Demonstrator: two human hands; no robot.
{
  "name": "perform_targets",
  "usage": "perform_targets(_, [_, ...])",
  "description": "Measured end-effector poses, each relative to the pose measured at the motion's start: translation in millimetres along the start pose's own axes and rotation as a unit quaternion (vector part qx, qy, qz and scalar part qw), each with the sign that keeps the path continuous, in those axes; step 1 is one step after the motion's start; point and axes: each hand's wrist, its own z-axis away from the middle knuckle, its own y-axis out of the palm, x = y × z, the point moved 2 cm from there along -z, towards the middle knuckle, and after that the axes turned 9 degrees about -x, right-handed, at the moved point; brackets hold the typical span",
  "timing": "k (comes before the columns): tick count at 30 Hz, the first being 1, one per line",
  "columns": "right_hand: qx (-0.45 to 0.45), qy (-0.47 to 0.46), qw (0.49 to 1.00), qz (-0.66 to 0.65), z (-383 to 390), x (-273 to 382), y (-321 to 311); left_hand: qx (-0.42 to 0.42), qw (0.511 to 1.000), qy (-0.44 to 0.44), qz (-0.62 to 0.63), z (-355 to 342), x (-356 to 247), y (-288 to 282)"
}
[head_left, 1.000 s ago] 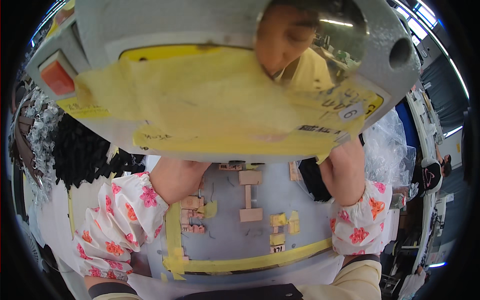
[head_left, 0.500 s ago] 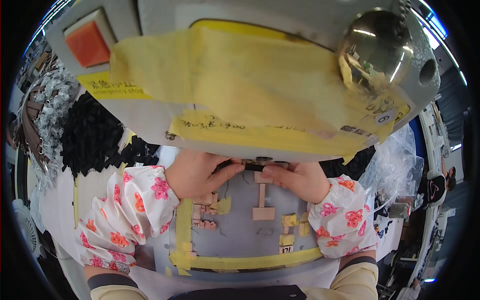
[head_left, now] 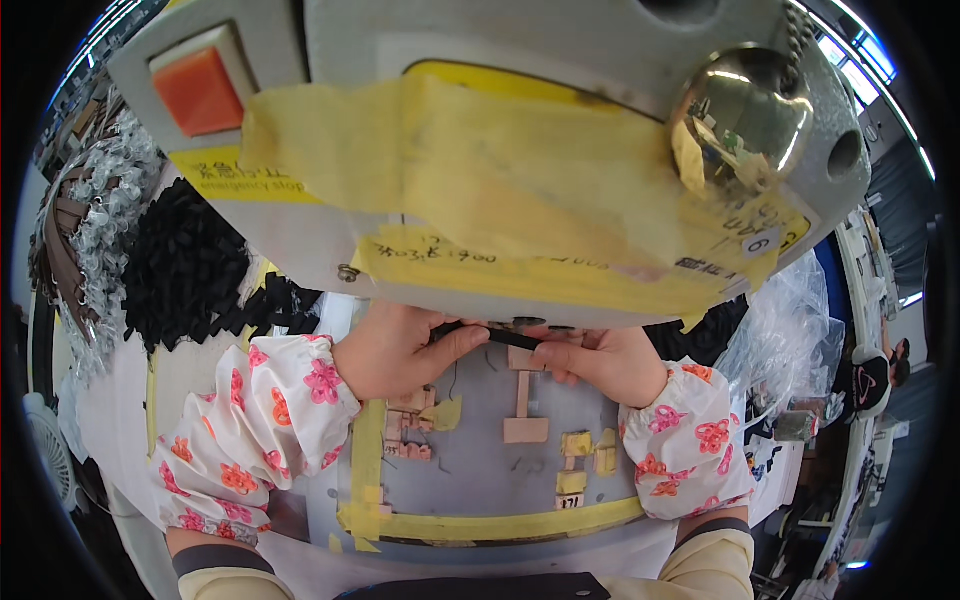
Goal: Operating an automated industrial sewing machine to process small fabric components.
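Between my two hands stretches a short black strip (head_left: 513, 341), perhaps fabric or elastic, just below the lower edge of a grey machine head (head_left: 300, 238). My left hand (head_left: 398, 350) pinches its left end between thumb and fingers. At the other end, my right hand (head_left: 612, 364) grips it the same way, thumb on top. The strip slopes slightly down to the right. Behind it, the machine's housing hides some fingertips and whatever lies underneath. A pinkish T-shaped guide piece (head_left: 524, 430) is fixed on the grey work plate (head_left: 480, 478) below the strip.
Black strips form a big pile (head_left: 185, 265) at the left, beside clear-wrapped bundles (head_left: 110, 190). Small pink blocks (head_left: 408, 450) and yellow-taped blocks (head_left: 572, 482) sit on the plate. An orange button (head_left: 198, 92) and a shiny metal ball (head_left: 742, 120) are on the machine. Clear plastic (head_left: 785, 320) lies right.
My right hand has moved slightly right and down, so the strip now slants and more of it shows. My left hand keeps its pinch. The whole view has shifted a little.
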Motion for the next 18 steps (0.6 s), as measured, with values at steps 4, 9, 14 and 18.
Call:
perform_targets(4, [-0.010,-0.030,0.999,-0.019,0.9,-0.8,7.1,0.003,1.000,0.012,0.003,-2.6,-4.7,-0.9])
perform_targets(9, [-0.114,-0.309,0.914,0.238,2.5,-5.0,-2.3,-0.031,0.987,0.039,-0.153,0.2,-13.7,-8.0])
perform_targets(14, [-0.129,-0.459,0.799,0.367,-0.4,-7.8,0.0,-0.013,0.966,0.086,-0.243,4.6,-11.6,-9.9])
perform_targets(18, [-0.148,-0.459,0.791,0.376,1.8,-3.5,-2.9,-0.018,0.962,0.121,-0.243,2.3,-11.1,-5.6])
